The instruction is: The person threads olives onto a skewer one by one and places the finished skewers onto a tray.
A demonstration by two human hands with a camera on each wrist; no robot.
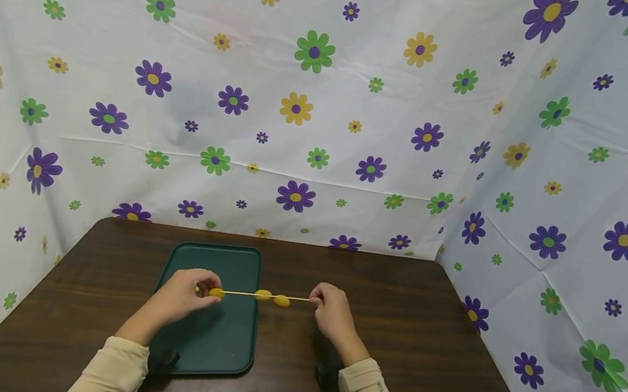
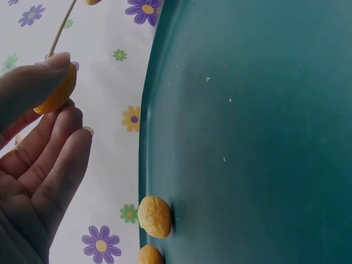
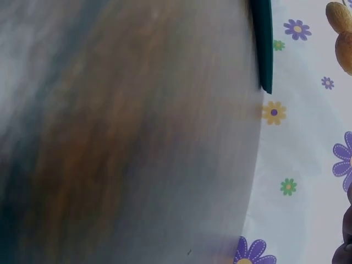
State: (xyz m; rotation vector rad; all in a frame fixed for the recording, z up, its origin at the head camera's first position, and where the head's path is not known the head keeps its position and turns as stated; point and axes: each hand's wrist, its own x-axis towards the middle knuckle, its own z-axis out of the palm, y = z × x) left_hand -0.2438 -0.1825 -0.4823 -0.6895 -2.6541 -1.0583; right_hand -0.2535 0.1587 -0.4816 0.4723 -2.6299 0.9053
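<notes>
A thin wooden skewer (image 1: 241,293) runs level between the two hands. Two wrinkled yellow oval fruits, one of them this fruit (image 1: 281,301), sit on its middle stretch. My left hand (image 1: 189,292) pinches another yellow fruit (image 2: 59,94) between thumb and fingers, where the skewer's left end meets it. At the other end, my right hand (image 1: 331,311) pinches the skewer between thumb and fingertips. Only a sliver of that hand shows in the right wrist view, with the two fruits at the upper right corner.
Below the left hand lies a dark green tray (image 1: 226,354) on the brown wooden table (image 1: 391,334). Loose yellow fruits (image 2: 155,217) lie by its rim, with a few crumbs on its surface. A flower-printed white cloth (image 1: 354,149) hangs behind and at the sides.
</notes>
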